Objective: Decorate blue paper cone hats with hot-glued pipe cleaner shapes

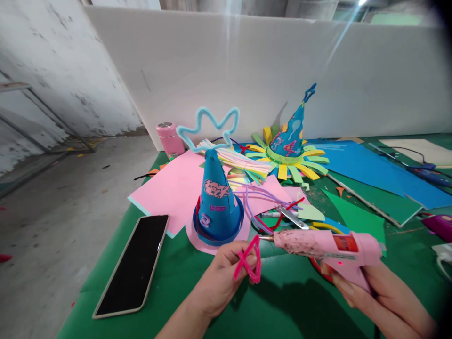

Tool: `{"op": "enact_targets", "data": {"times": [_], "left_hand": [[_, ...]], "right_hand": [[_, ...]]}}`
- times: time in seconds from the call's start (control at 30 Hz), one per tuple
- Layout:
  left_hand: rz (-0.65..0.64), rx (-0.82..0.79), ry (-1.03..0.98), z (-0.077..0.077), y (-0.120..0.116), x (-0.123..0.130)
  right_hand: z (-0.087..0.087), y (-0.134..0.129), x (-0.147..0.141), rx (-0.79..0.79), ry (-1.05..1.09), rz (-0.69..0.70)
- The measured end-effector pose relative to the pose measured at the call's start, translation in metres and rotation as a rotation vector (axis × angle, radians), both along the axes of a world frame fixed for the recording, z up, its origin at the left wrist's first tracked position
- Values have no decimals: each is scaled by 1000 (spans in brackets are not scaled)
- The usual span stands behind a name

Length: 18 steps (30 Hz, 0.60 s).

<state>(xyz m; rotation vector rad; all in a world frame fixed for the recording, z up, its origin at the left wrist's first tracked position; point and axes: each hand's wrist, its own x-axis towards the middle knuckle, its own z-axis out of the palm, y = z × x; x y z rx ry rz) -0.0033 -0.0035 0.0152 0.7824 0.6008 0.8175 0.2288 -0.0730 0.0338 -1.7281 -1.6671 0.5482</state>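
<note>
My left hand (221,275) pinches a pink pipe cleaner bent into a small star shape (249,261). My right hand (374,294) grips a pink hot glue gun (326,247), whose nozzle points left at the top of that pink shape. Just behind my left hand stands a blue paper cone hat (216,202) with pink stickers, a pink paper brim and a light-blue pipe cleaner star (209,127) on its tip.
A black phone (136,263) lies on the green table at the left. A second blue cone hat (292,134) sits on a yellow-green fringed ring. Pink paper (173,188), blue sheets (367,167), loose pipe cleaners, scissors (291,217) and a pink cup (169,139) surround them.
</note>
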Motion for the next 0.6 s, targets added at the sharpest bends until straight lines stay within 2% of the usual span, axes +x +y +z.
{"op": "enact_targets", "data": {"times": [0.1, 0.2, 0.3, 0.47, 0.6], "left_hand": [[-6, 16, 11, 1, 0, 0], [-17, 18, 21, 2, 0, -1], [-14, 18, 32, 3, 0, -1], [-11, 21, 44, 4, 0, 0], [-14, 19, 61, 5, -1, 0]], "right_hand": [[-2, 0, 9, -139, 1, 125], [-3, 0, 14, -181, -9, 155], [-2, 0, 12, -160, -1, 136], [-1, 0, 1, -37, 28, 60], [1, 2, -4, 9, 26, 75]]}}
